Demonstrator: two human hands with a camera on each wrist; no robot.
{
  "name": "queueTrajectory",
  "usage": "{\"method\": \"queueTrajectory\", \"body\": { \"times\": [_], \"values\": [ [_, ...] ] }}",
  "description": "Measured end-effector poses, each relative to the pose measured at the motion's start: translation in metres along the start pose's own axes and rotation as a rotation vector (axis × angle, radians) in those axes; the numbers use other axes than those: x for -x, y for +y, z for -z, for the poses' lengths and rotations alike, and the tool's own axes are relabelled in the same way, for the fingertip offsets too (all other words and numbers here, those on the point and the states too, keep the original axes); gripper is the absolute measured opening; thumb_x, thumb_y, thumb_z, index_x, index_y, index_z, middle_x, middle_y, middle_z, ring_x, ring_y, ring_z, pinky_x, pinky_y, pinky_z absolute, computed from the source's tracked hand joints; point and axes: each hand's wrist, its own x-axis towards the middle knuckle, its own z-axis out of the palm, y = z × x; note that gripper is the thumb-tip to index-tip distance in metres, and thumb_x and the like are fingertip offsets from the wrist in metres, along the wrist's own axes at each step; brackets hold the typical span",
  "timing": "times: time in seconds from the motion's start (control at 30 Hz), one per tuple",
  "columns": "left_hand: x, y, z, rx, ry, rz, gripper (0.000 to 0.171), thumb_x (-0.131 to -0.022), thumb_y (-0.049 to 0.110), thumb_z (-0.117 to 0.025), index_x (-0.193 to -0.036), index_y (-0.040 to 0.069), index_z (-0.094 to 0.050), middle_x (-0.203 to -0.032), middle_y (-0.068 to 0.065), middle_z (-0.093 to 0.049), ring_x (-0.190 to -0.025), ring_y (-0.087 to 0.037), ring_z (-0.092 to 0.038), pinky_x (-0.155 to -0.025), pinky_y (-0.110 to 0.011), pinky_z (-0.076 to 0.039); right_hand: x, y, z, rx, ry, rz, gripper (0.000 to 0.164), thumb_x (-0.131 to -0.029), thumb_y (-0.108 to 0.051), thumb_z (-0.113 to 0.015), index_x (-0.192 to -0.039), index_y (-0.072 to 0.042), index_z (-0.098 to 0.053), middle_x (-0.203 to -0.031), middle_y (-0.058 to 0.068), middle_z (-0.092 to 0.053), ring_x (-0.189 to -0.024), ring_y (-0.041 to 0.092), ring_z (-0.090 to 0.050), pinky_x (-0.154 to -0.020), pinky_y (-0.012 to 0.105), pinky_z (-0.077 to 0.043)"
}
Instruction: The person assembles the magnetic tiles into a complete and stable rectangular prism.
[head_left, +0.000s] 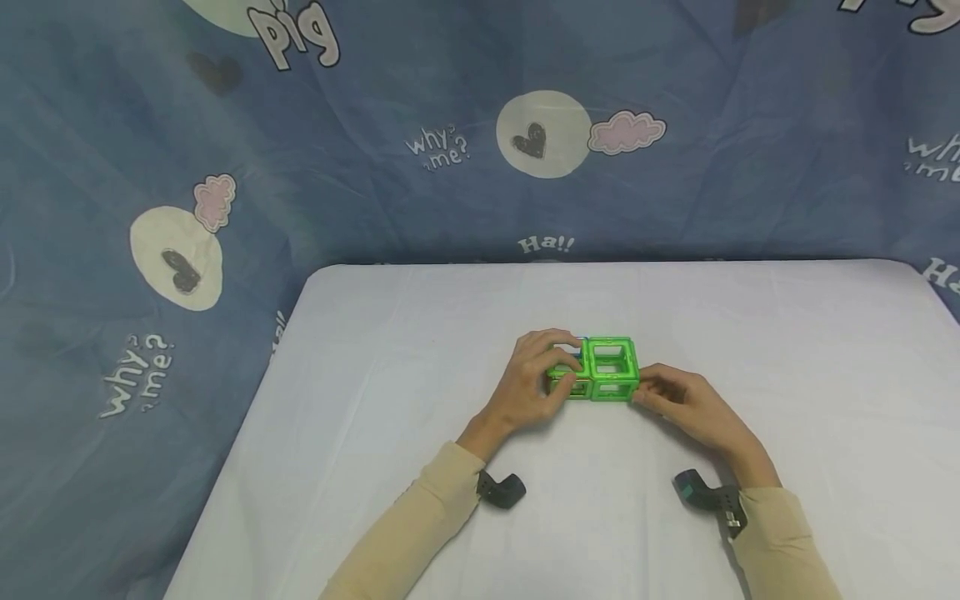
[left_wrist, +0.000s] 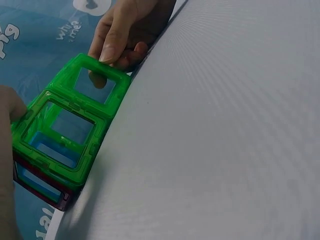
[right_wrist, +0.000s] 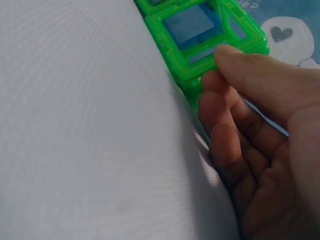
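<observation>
Two joined cubes of green magnetic tiles (head_left: 613,380) stand side by side on the white table. My left hand (head_left: 527,383) grips the left cube, fingers over its top and thumb at its front. At the right end, my right hand (head_left: 693,408) pinches the edge of the right cube; its thumb (right_wrist: 240,62) lies on the front tile in the right wrist view. A dark red tile (left_wrist: 62,201) forms the left end in the left wrist view. A blue tile (right_wrist: 206,36) shows through the green frame. The left fingers hide part of the left cube.
The white tabletop (head_left: 375,400) stretches around both hands. Behind it and at the left hangs a blue printed cloth (head_left: 420,200). Each wrist carries a black camera, the left one (head_left: 502,492) and the right one (head_left: 697,490) both close above the table.
</observation>
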Motion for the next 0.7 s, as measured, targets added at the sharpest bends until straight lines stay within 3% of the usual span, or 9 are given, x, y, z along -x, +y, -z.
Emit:
{"method": "queueTrajectory", "body": {
  "times": [0.2,0.4,0.7],
  "values": [
    [-0.0008,0.0012,0.0002,-0.031,0.005,-0.001,0.011,-0.086,0.022,-0.055,-0.087,0.019,-0.065,-0.119,0.003,-0.061,-0.122,-0.011,-0.049,-0.11,-0.037,-0.03,0.0001,-0.0007,0.001,0.01,0.001,-0.007,0.028,-0.089,-0.028,-0.065,-0.114,-0.015,-0.063,-0.088,-0.002,-0.066,-0.077,0.009,-0.058,-0.069,0.021,-0.048],
    [-0.0009,0.0006,0.0006,-0.071,0.014,-0.006,0.011,-0.086,0.021,-0.056,-0.088,0.019,-0.066,-0.119,0.003,-0.062,-0.124,-0.012,-0.05,-0.108,-0.048,-0.031,0.0,-0.0009,0.0011,0.019,0.005,-0.01,0.027,-0.089,-0.029,-0.065,-0.113,-0.016,-0.063,-0.087,-0.003,-0.065,-0.077,0.009,-0.058,-0.069,0.021,-0.048],
    [0.0016,0.0014,-0.0017,-0.033,0.017,0.033,0.01,-0.087,0.021,-0.056,-0.089,0.018,-0.066,-0.122,0.001,-0.061,-0.131,-0.014,-0.046,-0.109,-0.049,-0.029,0.0005,-0.0001,0.0001,-0.004,0.0,0.008,0.025,-0.089,-0.026,-0.065,-0.111,-0.016,-0.064,-0.087,-0.002,-0.066,-0.077,0.009,-0.058,-0.069,0.021,-0.048]
  ]
}}
